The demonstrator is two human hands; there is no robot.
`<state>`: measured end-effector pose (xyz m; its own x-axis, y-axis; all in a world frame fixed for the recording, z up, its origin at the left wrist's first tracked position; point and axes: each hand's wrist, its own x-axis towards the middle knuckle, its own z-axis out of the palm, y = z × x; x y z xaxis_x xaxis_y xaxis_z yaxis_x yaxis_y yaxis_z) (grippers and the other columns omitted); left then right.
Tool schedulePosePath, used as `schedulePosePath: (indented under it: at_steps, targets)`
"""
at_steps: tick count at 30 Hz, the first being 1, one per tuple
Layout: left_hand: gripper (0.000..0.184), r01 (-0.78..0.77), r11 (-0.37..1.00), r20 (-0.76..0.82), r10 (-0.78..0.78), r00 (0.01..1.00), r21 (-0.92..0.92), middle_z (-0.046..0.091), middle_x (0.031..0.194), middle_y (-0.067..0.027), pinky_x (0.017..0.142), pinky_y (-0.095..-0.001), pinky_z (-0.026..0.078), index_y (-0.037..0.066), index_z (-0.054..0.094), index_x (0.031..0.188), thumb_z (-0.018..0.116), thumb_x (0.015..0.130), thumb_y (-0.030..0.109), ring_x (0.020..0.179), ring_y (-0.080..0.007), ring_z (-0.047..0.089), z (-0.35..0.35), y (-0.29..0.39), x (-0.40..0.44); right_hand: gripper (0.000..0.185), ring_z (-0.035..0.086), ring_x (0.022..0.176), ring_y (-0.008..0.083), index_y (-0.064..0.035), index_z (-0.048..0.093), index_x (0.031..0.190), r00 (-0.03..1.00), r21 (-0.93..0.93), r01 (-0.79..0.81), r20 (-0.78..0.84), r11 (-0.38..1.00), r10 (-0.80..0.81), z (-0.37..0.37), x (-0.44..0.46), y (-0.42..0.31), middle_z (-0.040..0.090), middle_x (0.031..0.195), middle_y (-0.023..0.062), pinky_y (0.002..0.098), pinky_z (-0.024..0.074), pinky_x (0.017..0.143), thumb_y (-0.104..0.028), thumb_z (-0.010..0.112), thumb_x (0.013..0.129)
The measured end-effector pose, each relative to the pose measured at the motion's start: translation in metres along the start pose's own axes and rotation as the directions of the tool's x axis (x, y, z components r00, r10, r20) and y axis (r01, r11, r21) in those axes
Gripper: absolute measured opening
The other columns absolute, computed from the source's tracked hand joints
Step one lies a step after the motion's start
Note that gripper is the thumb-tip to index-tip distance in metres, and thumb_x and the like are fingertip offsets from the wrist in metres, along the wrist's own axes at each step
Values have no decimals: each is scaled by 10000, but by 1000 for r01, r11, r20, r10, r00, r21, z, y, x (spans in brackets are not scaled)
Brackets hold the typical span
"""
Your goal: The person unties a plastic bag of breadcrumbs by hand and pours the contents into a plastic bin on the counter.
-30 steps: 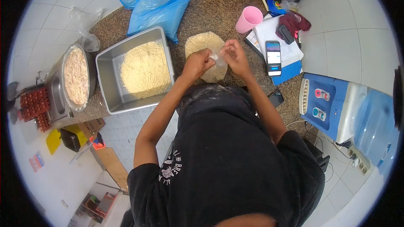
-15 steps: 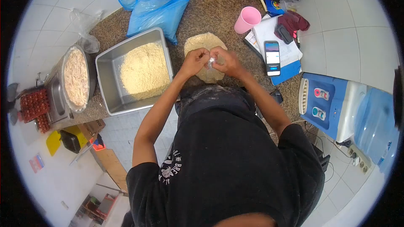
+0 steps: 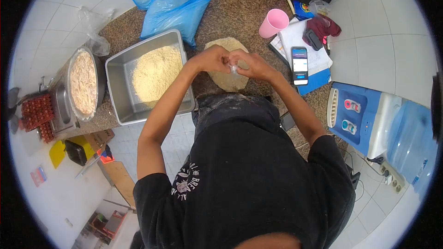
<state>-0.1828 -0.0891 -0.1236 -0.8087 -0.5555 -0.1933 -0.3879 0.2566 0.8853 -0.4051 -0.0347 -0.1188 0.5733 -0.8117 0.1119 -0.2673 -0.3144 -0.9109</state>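
A clear plastic bag [image 3: 229,83] filled with pale yellow crumbs lies on the granite counter, close against my waist. My left hand [image 3: 213,60] and my right hand [image 3: 253,66] meet above it, at its gathered top. Both have fingers pinched on the twisted plastic, which shows as a shiny tuft between them. The exact hold of the left fingertips is partly hidden by the hand itself. Left of the bag stands a grey rectangular tub [image 3: 124,57] with a heap of the same kind of crumbs [image 3: 157,74].
Blue plastic bags [image 3: 177,14] lie behind the tub. A metal bowl [image 3: 99,76] of pale, floury food is at far left. On the right are a pink cup [image 3: 274,23], papers, a phone [image 3: 299,65] and a blue-and-white water dispenser [image 3: 355,115].
My left hand has turned, its wrist raised and its back now more toward the camera. The right hand has shifted slightly. Both stay at the bag's top.
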Motion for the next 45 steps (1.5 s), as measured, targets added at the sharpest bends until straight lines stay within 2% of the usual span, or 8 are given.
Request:
schedulePosePath:
  at_steps: [14, 19, 23, 25, 29, 38, 43, 45]
  targets:
    - [155, 33, 946, -336, -148, 930, -324, 631, 700, -7, 593, -259, 449, 2, 687, 892, 681, 815, 136, 671, -79, 570, 41, -4, -7, 364, 629, 869, 233, -54, 559, 1097, 983, 18, -8, -185, 1000, 11, 24, -14, 9, 630, 968, 102, 346, 504, 798, -64, 696, 760]
    - [107, 68, 875, -560, -364, 744, -479, 629, 664, -5, 531, -240, 449, -3, 665, 793, 688, 816, 99, 612, -63, 590, 65, 3, -6, 328, 624, 857, 188, -49, 554, 1042, 959, 39, -56, -276, 998, 65, 25, -15, 2, 620, 937, 82, 310, 500, 785, -4, 704, 753]
    - [142, 30, 796, -361, -308, 880, -605, 634, 639, -23, 518, -278, 438, 9, 680, 797, 712, 796, 148, 571, -96, 580, 42, -6, -17, 322, 622, 877, 186, -46, 551, 1052, 985, 128, -37, -161, 991, 57, 9, -9, -8, 619, 933, 78, 322, 498, 808, -12, 688, 762]
    - [193, 68, 997, -94, -65, 993, 36, 602, 637, -86, 565, -306, 444, 3, 677, 848, 705, 826, 193, 597, -137, 588, 15, 0, -19, 322, 612, 888, 181, -50, 540, 1065, 999, 105, -49, 28, 993, 46, 1, -1, -9, 612, 933, 68, 331, 491, 829, -18, 668, 770]
    - [218, -32, 976, -147, 64, 987, 216, 550, 596, -118, 538, -343, 425, 11, 668, 809, 721, 807, 222, 548, -164, 556, 12, 4, -8, 319, 615, 853, 189, -68, 507, 1065, 989, 62, 8, 150, 998, -17, -13, 16, -9, 603, 906, 68, 328, 494, 822, -31, 658, 786]
    - [241, 38, 993, -561, -94, 823, -111, 506, 525, -64, 478, -291, 370, 5, 607, 659, 711, 799, 171, 498, -87, 470, 53, 1, -4, 352, 549, 806, 138, -64, 470, 1025, 962, 188, -28, -262, 982, 78, 32, -6, 13, 581, 884, 23, 300, 467, 768, -23, 682, 747]
    - [257, 21, 906, -770, -372, 519, -423, 539, 538, -53, 469, -276, 373, -2, 609, 657, 683, 829, 174, 494, -89, 473, 79, -4, 4, 341, 550, 795, 130, -66, 456, 1024, 942, 234, -64, -308, 970, 136, 38, -5, 13, 579, 859, 36, 290, 462, 772, -30, 670, 761]
    - [291, 60, 845, -591, -420, 689, -531, 542, 564, -27, 489, -283, 374, 3, 596, 657, 646, 858, 208, 523, -89, 473, 59, 6, -4, 336, 554, 796, 132, -65, 457, 1025, 956, 231, -49, -271, 972, 112, 30, -4, 8, 580, 860, 36, 292, 464, 775, -30, 666, 766]
